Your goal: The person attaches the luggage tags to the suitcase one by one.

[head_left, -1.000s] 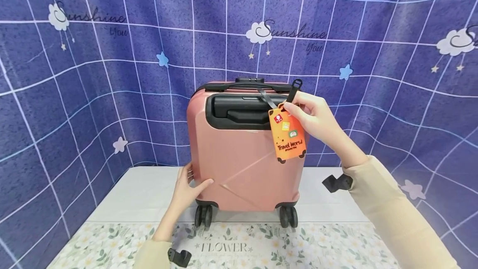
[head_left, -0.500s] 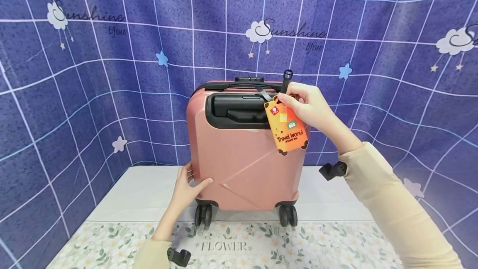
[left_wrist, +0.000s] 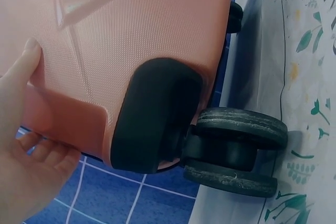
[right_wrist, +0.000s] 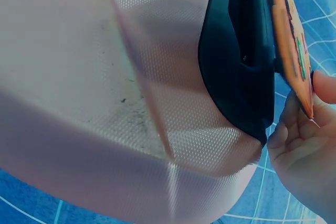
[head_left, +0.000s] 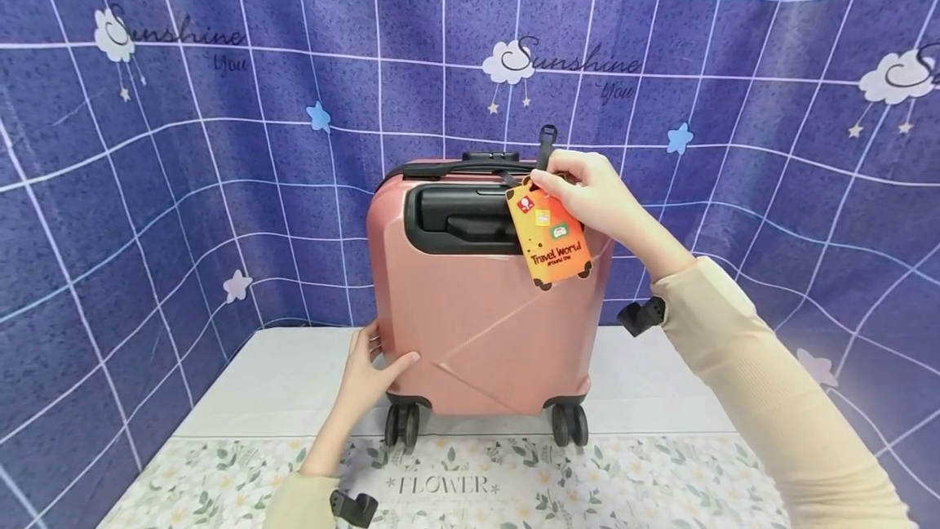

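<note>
A pink hard-shell suitcase (head_left: pixel 485 325) stands upright on dark wheels, its black recessed handle part facing me. My left hand (head_left: pixel 363 374) holds its lower left edge; the thumb (left_wrist: pixel 29 59) lies on the front face and the fingers go round the side. At the top right, my right hand (head_left: pixel 591 190) pinches the upper end of an orange luggage tag (head_left: pixel 551 235) printed "Travel World". The tag's black strap (head_left: pixel 546 149) sticks up above the fingers, buckle end highest. In the right wrist view the tag (right_wrist: pixel 291 40) appears nearly edge-on, beside the black handle recess (right_wrist: pixel 236 51).
Under the suitcase lies a white surface (head_left: pixel 279 374) with a floral "FLOWER" cloth (head_left: pixel 242 472) along its front. A purple-blue gridded curtain (head_left: pixel 257 145) hangs behind and on both sides. A black carry handle (head_left: pixel 441 170) runs along the suitcase top.
My right hand has moved up and left with the luggage tag, bringing it over the handle recess; its strap now stands more upright. The left hand and suitcase have stayed in place.
</note>
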`<state>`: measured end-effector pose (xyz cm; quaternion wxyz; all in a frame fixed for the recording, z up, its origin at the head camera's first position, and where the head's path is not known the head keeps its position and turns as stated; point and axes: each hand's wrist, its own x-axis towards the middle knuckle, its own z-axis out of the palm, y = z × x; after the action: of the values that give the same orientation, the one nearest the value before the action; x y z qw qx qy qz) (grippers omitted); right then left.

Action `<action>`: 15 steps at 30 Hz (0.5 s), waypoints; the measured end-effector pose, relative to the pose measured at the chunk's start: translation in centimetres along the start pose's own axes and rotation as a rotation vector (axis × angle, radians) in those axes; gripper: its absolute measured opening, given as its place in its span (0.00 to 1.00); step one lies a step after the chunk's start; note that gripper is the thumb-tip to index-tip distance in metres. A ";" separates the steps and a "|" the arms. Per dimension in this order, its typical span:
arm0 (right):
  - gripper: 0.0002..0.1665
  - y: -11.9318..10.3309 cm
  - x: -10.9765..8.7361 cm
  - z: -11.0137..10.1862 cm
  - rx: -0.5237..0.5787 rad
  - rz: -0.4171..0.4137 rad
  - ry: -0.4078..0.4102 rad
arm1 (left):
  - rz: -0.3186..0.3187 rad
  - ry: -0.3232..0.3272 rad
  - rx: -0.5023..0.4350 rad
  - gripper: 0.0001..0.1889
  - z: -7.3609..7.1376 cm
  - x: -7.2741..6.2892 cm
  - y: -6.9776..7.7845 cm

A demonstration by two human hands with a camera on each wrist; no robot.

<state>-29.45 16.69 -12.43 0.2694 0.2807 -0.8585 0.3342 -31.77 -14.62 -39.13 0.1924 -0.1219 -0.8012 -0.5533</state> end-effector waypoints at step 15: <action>0.16 0.7 1.2 -0.7 -0.002 -0.022 -0.130 | -0.011 0.004 -0.030 0.43 0.0 0.0 0.0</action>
<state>-30.58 17.31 -11.52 0.2172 0.3108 -0.8714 0.3113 -31.77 -14.64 -39.14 0.1894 -0.1193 -0.7931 -0.5665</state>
